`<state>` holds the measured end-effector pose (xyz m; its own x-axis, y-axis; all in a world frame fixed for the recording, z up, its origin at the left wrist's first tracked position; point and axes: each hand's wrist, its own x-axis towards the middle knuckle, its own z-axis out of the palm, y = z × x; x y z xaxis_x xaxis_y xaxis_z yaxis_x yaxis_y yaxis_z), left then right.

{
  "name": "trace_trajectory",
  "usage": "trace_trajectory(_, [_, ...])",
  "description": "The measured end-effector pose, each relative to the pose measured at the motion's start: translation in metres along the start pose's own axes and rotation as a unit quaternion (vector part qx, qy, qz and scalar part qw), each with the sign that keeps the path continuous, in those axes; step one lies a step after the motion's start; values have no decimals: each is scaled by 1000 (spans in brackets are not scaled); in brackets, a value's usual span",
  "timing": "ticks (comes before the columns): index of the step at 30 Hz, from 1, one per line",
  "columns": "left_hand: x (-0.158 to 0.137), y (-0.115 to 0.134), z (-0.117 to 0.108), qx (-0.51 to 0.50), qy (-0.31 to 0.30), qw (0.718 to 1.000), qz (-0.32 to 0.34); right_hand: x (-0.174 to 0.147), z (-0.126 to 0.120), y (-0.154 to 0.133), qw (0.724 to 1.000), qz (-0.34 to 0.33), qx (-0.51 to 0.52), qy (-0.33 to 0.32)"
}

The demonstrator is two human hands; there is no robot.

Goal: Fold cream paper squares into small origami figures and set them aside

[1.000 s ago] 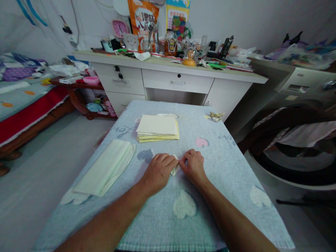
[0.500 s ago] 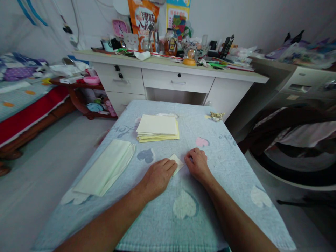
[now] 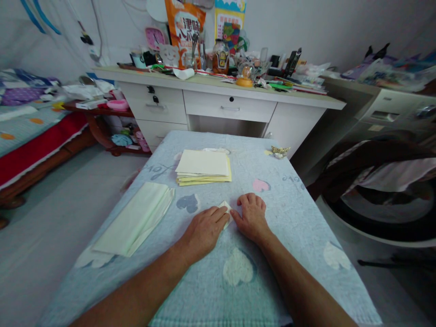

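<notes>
A small piece of folded paper (image 3: 225,223), pale cream with pointed corners, lies on the cloth-covered table (image 3: 204,290). My left hand (image 3: 207,229) rests over it, fingers together and bent onto the paper, holding it down and hiding most of it. My right hand (image 3: 252,218) is palm down just to the right, its fingers apart and curved. Its thumb reaches out to the paper's right edge. Beyond my hands sits a stack of cream and yellow paper sheets (image 3: 203,163). A pale green folded sheet bundle (image 3: 134,220) lies on the left.
A small patterned object (image 3: 279,151) stands near the table's far right corner. Behind the table is a white desk (image 3: 231,108) crowded with jars, bags and odds and ends. A washing machine (image 3: 384,109) is on the right, a bed (image 3: 37,131) on the left.
My right hand has uncurled and turned palm down, its fingers spreading and its thumb coming to the paper's right edge. My left hand stays on the folded paper.
</notes>
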<state>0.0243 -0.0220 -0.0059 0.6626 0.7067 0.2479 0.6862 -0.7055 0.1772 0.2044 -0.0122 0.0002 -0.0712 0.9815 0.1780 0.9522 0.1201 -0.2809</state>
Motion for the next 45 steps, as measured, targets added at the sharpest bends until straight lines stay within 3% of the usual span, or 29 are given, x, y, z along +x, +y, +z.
trace_trajectory(17, [0,-7,6,-56,-1,998,-15,1,0,7,998,-27,39,-45])
trace_trajectory(26, [1,-6,7,-55,-2,998,-10,2,5,-3,999,-23,28,19])
trace_trajectory(34, [1,-10,-2,-82,11,997,9,4,12,-6,1000,-26,-3,17])
trace_trajectory(45, [-7,-21,-25,25,-62,997,-39,4,7,-8,1000,-23,-5,-3])
